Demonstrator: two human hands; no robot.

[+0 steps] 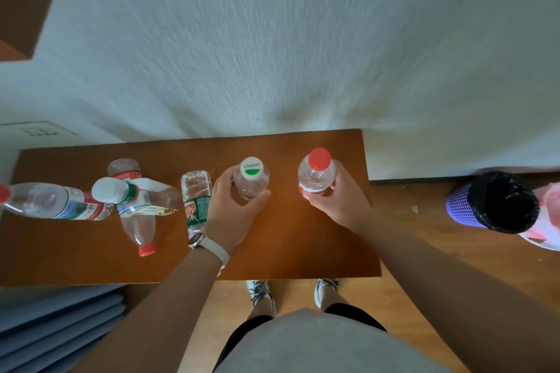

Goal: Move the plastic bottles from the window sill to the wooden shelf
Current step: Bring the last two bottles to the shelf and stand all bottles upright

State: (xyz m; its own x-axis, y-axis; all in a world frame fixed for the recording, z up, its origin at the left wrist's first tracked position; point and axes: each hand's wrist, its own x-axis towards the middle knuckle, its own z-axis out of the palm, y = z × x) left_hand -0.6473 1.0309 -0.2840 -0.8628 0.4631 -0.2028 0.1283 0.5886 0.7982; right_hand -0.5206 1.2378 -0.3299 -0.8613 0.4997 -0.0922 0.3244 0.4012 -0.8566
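7 plastic bottles (pixel 195 200), 1 wooden shelf (pixel 288 236), 1 purple bin (pixel 460 206), 2 shoes (pixel 260 290).

On the wooden shelf (pixel 303 239), which runs along the wall (pixel 272 39), the left bottle (pixel 251 180) and the right bottle (pixel 316 174) are upright side by side right of the middle, the first gripped by the left hand (pixel 231 212) and the second by the right hand (pixel 341 201). Just left of the left hand a lying bottle (pixel 197 200) points near to far, and further left a cluster of bottles (pixel 138 201) crowds toward the shelf's left end. A bin (pixel 497 203) stands on the floor (pixel 424 236), well right of the shelf.
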